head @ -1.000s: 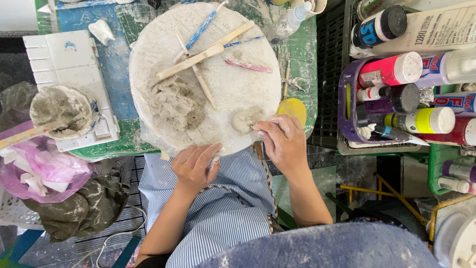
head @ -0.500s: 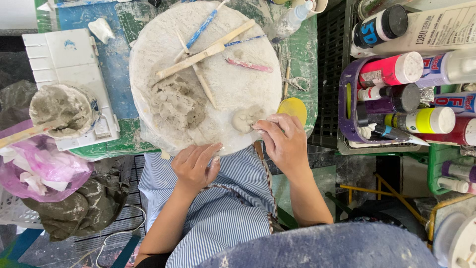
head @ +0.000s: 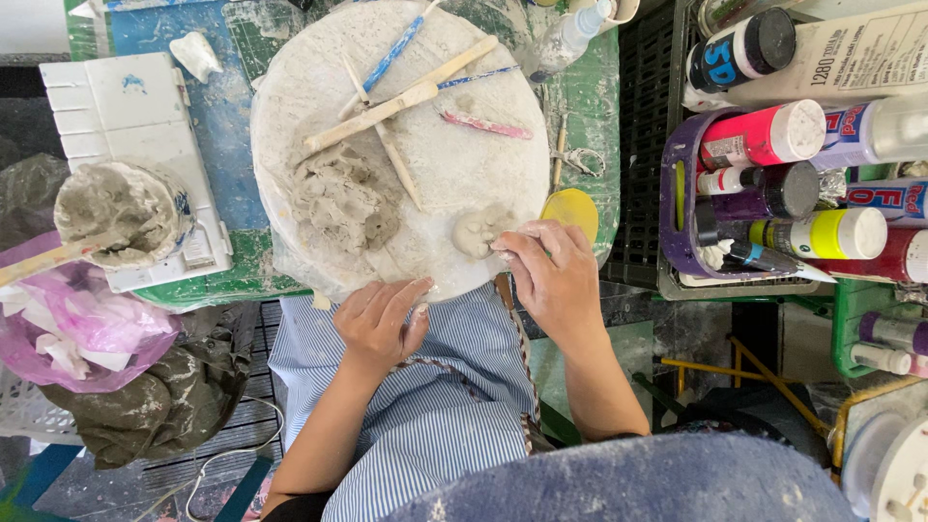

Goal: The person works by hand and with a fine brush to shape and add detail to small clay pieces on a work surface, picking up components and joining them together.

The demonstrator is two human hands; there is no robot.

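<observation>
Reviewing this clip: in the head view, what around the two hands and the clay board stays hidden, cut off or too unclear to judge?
- Right hand: its fingertips cover one side of the small clay lump, so the grip is unclear.
- Left hand: rests at the edge of the round board; its palm side is hidden.
- Round board: its top is cut off by the frame edge.
- Blue-handled tool: its tip is too small to judge.

A small rounded lump of pale grey clay [head: 478, 230] lies just right of the middle of the frame, on the lower right part of a round white board dusted with clay [head: 290, 106]. Its top is uneven, with shallow dents. It sits flat near the board's edge. The fingertips of the right hand [head: 553, 275] touch its right side.
</observation>
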